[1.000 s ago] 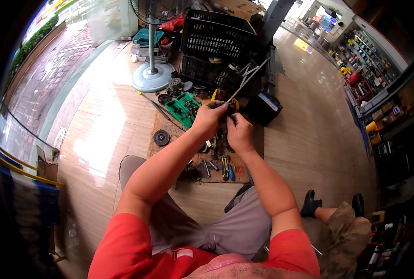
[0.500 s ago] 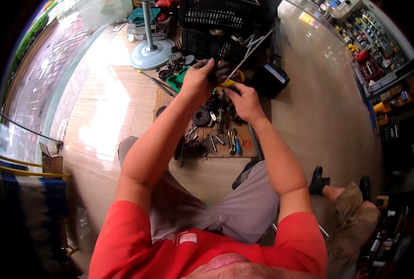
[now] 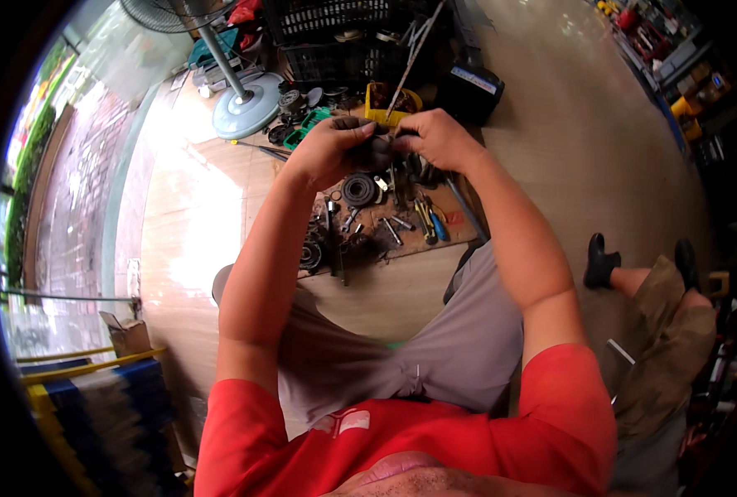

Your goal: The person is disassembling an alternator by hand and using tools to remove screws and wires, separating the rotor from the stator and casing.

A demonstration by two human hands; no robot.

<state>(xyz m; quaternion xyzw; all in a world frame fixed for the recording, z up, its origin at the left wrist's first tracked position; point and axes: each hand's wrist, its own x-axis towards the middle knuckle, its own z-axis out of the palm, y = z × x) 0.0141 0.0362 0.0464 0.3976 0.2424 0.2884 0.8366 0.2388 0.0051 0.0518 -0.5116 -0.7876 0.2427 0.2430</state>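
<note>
My left hand (image 3: 328, 149) is raised over the cardboard with its fingers curled. At its fingertips is a dark, lumpy shape (image 3: 373, 152); whether this is a greasy metal part or blackened fingers I cannot make out. My right hand (image 3: 441, 139) meets it from the right, thumb and fingers pinched at the dark shape's edge. Anything small between the fingertips is hidden. Just below the hands lie a dark ringed disc (image 3: 358, 190), a wrench (image 3: 350, 219), several sockets (image 3: 392, 231), and pliers with yellow handles (image 3: 425, 220) beside a blue-handled tool (image 3: 439, 224).
A yellow bin (image 3: 408, 101) stands beyond my hands, with a green case (image 3: 309, 124) to its left. Behind are black crates (image 3: 327, 68), a black box (image 3: 471, 93) and a fan's round base (image 3: 248, 112). Another person's shoe (image 3: 602, 262) is at the right.
My view has shifted, and the yellow bin now shows more fully past my hands. My right hand has come closer to the left, its fingers pinching at the dark shape.
</note>
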